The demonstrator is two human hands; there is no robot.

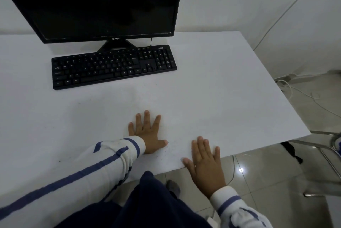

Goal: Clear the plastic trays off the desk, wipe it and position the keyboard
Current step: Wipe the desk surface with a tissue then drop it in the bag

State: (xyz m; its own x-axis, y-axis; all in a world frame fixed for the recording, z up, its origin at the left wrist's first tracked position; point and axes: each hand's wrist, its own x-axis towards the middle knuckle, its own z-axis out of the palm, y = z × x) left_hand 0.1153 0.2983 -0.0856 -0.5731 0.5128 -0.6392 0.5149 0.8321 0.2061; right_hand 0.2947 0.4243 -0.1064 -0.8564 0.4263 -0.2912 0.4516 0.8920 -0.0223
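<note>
- Your left hand [145, 131] lies flat on the bench [221, 89], palm down, fingers spread, gripping nothing.
- Your right hand [204, 161] is also flat and empty, its fingers on the near edge of the bench and its heel hanging off over the floor [267, 181].
- No plastic trays show anywhere on the bench, and no cloth is in either hand, so clearing looks finished; whether wiping is done you cannot tell for sure.
- Small dark specks sit on the white surface just beside your left thumb, which suggests that patch may want another pass.
- The keyboard [113, 66] sits well apart from your hands, just in front of the monitor [99, 4], its far edge at the stand and its body slightly skewed to the bench edge.
- The next move likely calls for reaching forward with both hands, taking the keyboard by its short ends and squaring it up.
- The keyboard is rigid black plastic, long, low and light; it should slide easily on the smooth matte top, so mind its thin cable at the back.
</note>
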